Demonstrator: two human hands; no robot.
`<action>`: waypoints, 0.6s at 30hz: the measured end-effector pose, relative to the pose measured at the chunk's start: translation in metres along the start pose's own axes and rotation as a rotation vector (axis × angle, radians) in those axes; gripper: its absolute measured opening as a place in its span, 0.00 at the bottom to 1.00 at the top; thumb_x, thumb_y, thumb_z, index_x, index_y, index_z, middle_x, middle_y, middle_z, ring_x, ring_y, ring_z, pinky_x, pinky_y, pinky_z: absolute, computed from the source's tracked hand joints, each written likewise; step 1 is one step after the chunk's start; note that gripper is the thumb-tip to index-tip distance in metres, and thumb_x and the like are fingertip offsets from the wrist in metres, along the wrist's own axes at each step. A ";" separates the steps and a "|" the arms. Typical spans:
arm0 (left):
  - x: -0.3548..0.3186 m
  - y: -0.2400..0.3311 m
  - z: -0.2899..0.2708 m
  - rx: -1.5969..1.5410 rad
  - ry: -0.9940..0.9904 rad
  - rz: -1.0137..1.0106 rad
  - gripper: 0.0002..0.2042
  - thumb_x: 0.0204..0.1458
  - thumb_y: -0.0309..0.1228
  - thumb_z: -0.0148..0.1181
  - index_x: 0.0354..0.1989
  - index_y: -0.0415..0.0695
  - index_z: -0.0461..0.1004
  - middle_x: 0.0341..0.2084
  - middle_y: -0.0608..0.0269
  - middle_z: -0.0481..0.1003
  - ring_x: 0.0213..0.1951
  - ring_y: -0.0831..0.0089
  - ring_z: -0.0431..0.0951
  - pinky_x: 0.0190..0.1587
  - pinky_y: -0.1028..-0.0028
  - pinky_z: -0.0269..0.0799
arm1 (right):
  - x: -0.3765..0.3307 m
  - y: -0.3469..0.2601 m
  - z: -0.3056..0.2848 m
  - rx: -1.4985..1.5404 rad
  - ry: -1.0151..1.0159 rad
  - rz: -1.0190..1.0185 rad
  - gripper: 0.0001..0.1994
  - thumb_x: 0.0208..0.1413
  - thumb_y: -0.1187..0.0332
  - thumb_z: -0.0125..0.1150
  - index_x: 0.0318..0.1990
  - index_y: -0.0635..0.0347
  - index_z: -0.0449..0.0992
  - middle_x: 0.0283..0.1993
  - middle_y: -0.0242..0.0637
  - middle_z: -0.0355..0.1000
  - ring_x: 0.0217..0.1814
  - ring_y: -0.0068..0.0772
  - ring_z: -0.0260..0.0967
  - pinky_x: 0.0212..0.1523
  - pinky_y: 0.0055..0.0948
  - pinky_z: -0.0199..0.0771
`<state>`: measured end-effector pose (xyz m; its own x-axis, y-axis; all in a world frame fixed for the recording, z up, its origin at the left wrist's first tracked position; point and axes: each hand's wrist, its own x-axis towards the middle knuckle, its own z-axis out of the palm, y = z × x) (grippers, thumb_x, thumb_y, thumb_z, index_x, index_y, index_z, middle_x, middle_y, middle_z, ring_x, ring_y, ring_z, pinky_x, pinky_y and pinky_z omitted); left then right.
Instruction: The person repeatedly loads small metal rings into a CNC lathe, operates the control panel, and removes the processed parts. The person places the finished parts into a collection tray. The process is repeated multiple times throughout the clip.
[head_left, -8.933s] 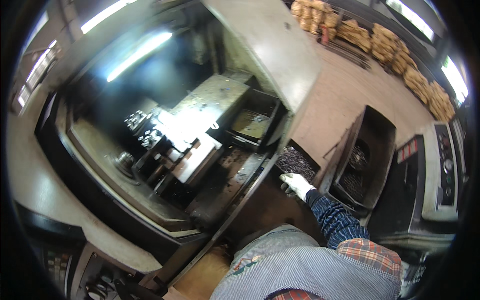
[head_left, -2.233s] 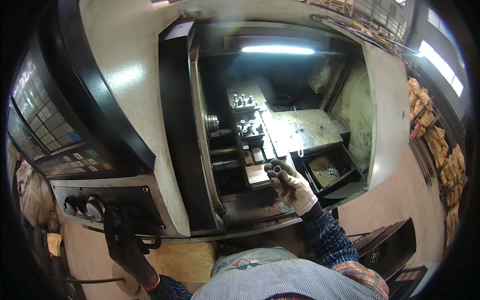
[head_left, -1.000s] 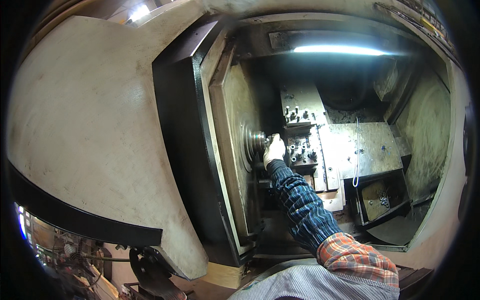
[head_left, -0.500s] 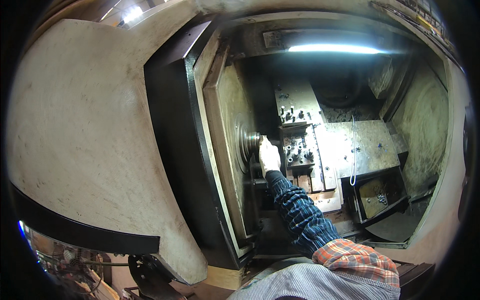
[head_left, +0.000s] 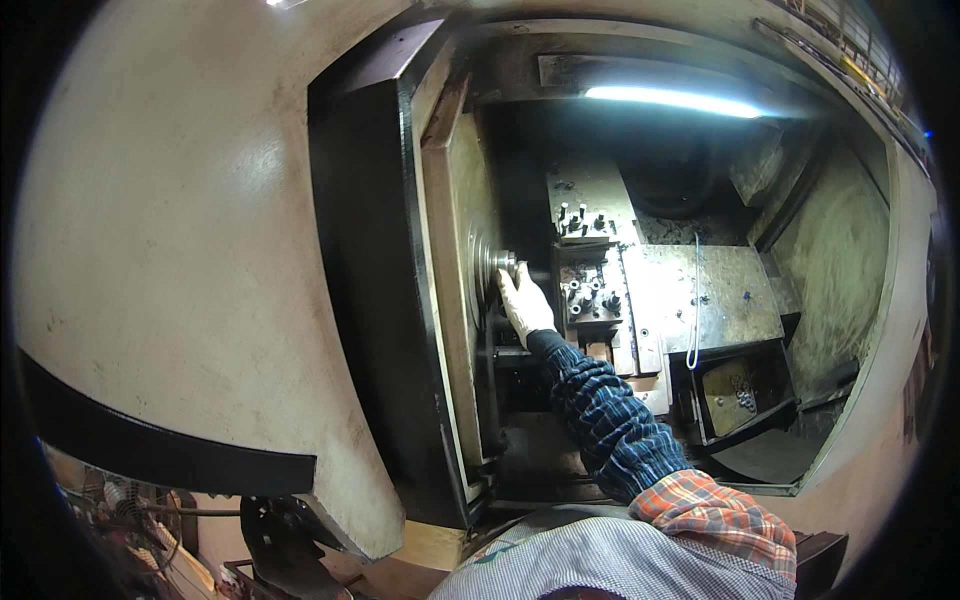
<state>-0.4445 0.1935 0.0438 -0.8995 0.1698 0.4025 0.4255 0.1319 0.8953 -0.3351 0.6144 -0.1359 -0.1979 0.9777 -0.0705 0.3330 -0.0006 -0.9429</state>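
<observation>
Inside a lathe, my right hand (head_left: 527,303) in a pale glove reaches to the spindle on the left wall. Its thumb and fingers close on the near side of a short, round metal piece (head_left: 504,261) that sticks out of the spindle face. The fingertips partly hide the end of this piece. Just right of the hand stand tool holders (head_left: 592,298) with several upright bolts. A blue checked sleeve (head_left: 615,425) covers my right forearm. My left hand is out of view.
A pale hooked rod (head_left: 694,310) lies across the metal cover (head_left: 735,290) at right. Below it, a tray (head_left: 712,412) holds several small round metal parts. The black-edged sliding door (head_left: 375,280) stands at left. A lamp (head_left: 675,98) glows at the back.
My right hand has shifted from the front end of the round piece to its near side, with thumb and fingers now visibly parted around it. The whole view has turned slightly.
</observation>
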 end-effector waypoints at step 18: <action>-0.014 -0.018 -0.012 0.413 -0.124 0.480 0.20 0.61 0.30 0.46 0.60 0.35 0.69 0.37 0.49 0.79 0.28 0.68 0.77 0.30 0.73 0.73 | -0.003 -0.053 -0.034 -0.620 -0.156 -0.050 0.46 0.61 0.38 0.42 0.73 0.65 0.35 0.57 0.61 0.69 0.58 0.55 0.70 0.57 0.42 0.69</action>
<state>-0.4408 0.1770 0.0242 -0.5919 0.4115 0.6931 0.8031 0.3737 0.4640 -0.3213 0.6184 -0.0748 -0.3435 0.9312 -0.1220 0.7817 0.2115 -0.5867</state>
